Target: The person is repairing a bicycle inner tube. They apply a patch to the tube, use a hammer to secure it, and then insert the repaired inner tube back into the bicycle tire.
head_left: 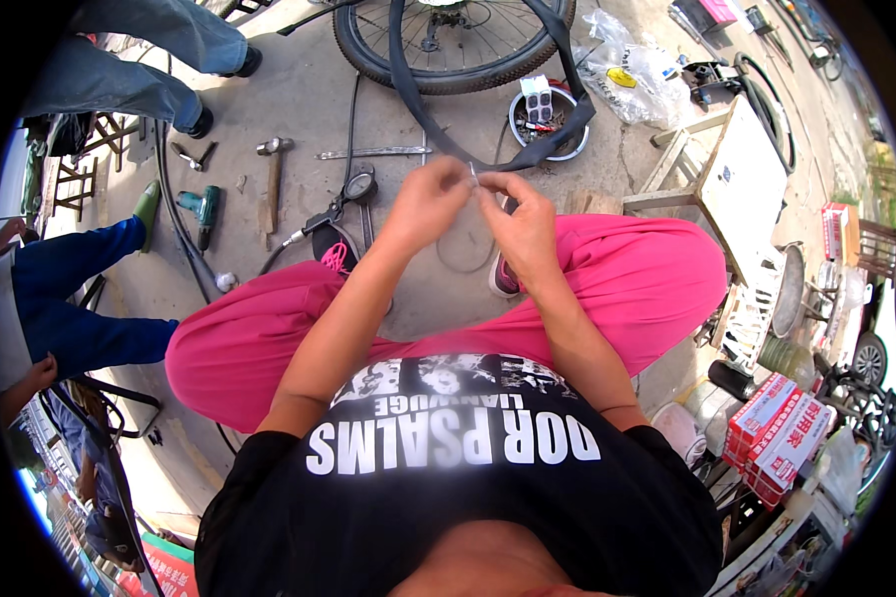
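My left hand (434,202) and my right hand (519,221) meet in front of my knees, fingers closed in a pinch. Between the fingertips shows a small pale piece (473,171), too small to name, and the left fingers are slightly blurred. Just beyond the fingers passes a black inner tube (404,95), looping in front of a bicycle wheel (448,78). Whether the fingers touch the tube, I cannot tell. A round metal bowl (579,145) with small parts and a white packet stands right of the tube.
To the left on the concrete lie a hammer (273,184), a green power drill (205,211), pliers (191,157) and a pump gauge (360,185). At right stand a worn wooden stool (737,179) and a clear plastic bag (635,75). Two people are at left.
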`<state>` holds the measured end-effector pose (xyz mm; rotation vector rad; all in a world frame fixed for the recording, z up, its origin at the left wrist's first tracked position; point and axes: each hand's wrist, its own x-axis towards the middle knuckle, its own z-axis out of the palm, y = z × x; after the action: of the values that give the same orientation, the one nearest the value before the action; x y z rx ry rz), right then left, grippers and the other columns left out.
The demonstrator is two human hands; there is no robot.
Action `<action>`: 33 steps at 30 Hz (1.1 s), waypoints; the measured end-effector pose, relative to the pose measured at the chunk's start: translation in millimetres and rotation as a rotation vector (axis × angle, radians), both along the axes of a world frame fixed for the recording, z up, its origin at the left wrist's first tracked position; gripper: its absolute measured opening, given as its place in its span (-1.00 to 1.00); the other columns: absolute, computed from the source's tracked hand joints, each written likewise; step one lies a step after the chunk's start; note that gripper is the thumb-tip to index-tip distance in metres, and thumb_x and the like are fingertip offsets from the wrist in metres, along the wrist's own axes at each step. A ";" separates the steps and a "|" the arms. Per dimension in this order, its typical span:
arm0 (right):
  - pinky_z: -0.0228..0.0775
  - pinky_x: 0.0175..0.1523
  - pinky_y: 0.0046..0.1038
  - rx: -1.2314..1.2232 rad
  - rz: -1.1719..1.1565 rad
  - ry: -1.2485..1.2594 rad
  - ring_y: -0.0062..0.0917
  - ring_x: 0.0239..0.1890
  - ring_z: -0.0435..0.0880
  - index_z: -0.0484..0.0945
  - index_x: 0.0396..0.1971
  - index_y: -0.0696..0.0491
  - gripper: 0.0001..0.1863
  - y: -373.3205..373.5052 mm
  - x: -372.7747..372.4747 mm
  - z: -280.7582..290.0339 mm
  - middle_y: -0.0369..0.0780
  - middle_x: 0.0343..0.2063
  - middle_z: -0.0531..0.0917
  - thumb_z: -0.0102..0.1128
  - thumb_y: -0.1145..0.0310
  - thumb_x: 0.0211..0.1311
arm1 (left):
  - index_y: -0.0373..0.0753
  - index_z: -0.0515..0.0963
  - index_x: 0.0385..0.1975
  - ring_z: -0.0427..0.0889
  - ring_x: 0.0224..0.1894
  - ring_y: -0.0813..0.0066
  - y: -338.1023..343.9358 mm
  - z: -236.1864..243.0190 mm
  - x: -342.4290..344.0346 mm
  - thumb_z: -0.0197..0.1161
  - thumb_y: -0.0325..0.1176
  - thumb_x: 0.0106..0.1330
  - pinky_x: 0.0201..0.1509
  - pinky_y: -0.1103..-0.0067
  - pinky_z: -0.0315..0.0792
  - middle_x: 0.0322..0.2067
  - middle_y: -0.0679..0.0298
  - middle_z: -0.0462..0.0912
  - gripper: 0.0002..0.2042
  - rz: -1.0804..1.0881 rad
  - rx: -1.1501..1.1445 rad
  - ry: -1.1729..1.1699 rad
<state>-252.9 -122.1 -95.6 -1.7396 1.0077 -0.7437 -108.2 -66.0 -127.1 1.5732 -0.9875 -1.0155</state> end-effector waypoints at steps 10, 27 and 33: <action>0.45 -0.13 -0.40 -0.064 -0.001 -0.043 -0.28 -0.26 0.64 0.58 -0.37 0.17 -0.88 -8.4 -1.4 -9.8 -0.09 -0.34 0.63 0.22 0.49 0.07 | -0.37 0.49 -0.39 0.43 -0.41 0.67 0.6 4.4 -4.5 0.17 -0.39 0.26 -0.31 0.65 0.34 -0.48 0.38 0.52 -0.85 -0.017 0.015 -0.037; 0.48 -0.22 -0.49 0.613 0.075 -0.267 -0.51 -0.40 0.65 0.51 -0.33 0.24 -0.88 -13.1 -6.3 -6.4 -0.17 -0.44 0.64 0.12 0.50 0.21 | -0.29 0.49 -0.29 0.50 -0.36 0.56 3.7 1.9 7.3 0.15 -0.31 0.38 -0.23 0.62 0.36 -0.41 0.31 0.55 -0.84 -0.187 0.111 0.588; 0.46 -0.19 -0.54 0.713 0.101 -0.300 -0.58 -0.35 0.65 0.55 -0.26 0.25 -0.85 -18.9 -9.7 -11.4 -0.20 -0.39 0.68 0.11 0.51 0.23 | -0.30 0.50 -0.24 0.49 -0.31 0.57 1.4 10.4 -0.3 0.14 -0.30 0.39 -0.17 0.63 0.36 -0.36 0.33 0.55 -0.82 -0.114 0.049 0.813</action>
<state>-262.7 -141.1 -107.0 -1.0179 0.8313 -0.4757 -108.5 -64.6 -116.7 0.9794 -0.4808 -1.5860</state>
